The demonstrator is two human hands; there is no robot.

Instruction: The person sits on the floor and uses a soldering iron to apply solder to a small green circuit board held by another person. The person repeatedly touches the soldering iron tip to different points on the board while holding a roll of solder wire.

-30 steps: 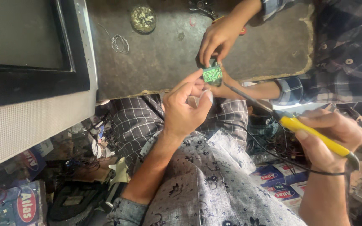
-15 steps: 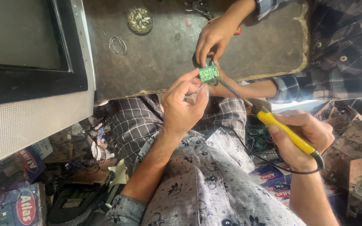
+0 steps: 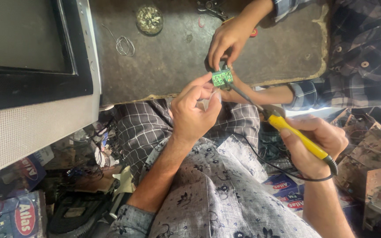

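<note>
The board (image 3: pixel 222 78) is small, green and roughly square, held in the air just above the near edge of the counter (image 3: pixel 168 66), its flat face turned up. The iron (image 3: pixel 287 130) has a yellow handle and black cord; its thin dark shaft slants up-left, tip touching the board.

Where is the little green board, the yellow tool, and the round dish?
small green circuit board (image 3: pixel 222 78), head view, middle of its green face.
yellow-handled soldering iron (image 3: pixel 297 135), head view, on the yellow handle.
round dish (image 3: pixel 149 19), head view, on its rim.
</note>
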